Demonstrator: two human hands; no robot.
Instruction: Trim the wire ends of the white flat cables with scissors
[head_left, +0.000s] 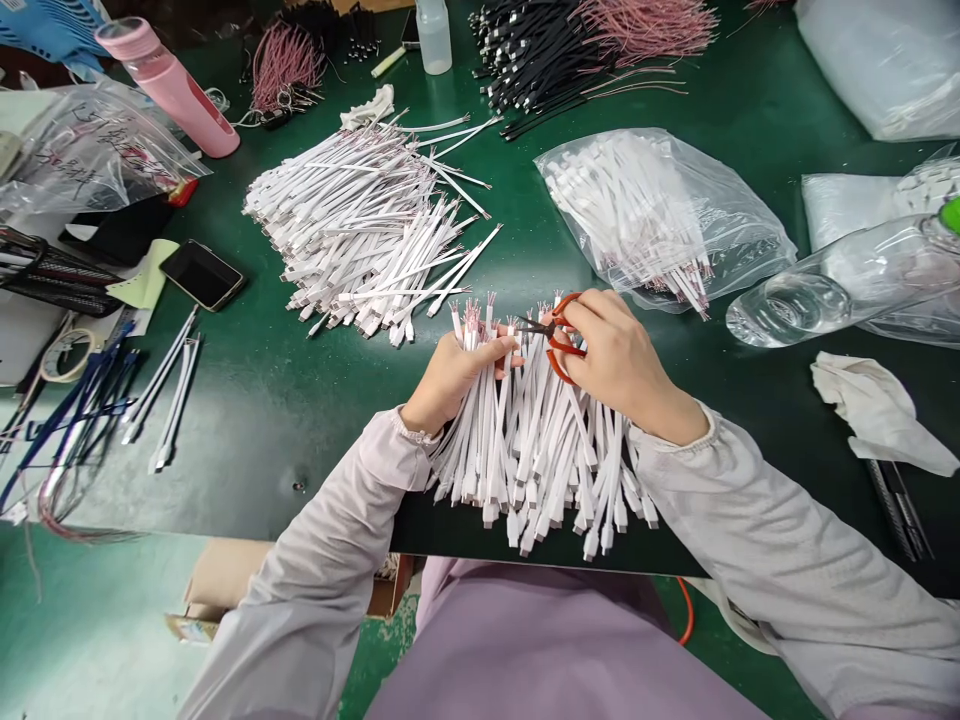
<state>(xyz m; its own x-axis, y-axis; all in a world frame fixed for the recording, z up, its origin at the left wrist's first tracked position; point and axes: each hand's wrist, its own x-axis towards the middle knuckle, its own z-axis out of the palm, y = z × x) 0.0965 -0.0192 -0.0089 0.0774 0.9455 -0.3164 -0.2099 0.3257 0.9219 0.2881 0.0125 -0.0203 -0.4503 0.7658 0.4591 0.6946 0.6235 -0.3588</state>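
My left hand [461, 372] is closed, thumb and fingers pinching a white cable [511, 345] near its end with bare wires. Red-handled scissors [564, 342] are gripped in my right hand [619, 355], their dark blades pointing left at the tip of that cable. Below both hands lies a heap of short white cables [551, 470], connectors toward me and stripped pinkish wire ends away from me. Part of the heap is hidden under my hands. Whether the blades touch a wire is too small to tell.
Beyond my left hand spreads a larger pile of white cables [360, 220]. A clear bag of cables [660, 215] and a water bottle [840, 285] lie to the right. At left are a phone [202, 275] and a pink bottle [176, 95]. Black cables [532, 55] lie at the back.
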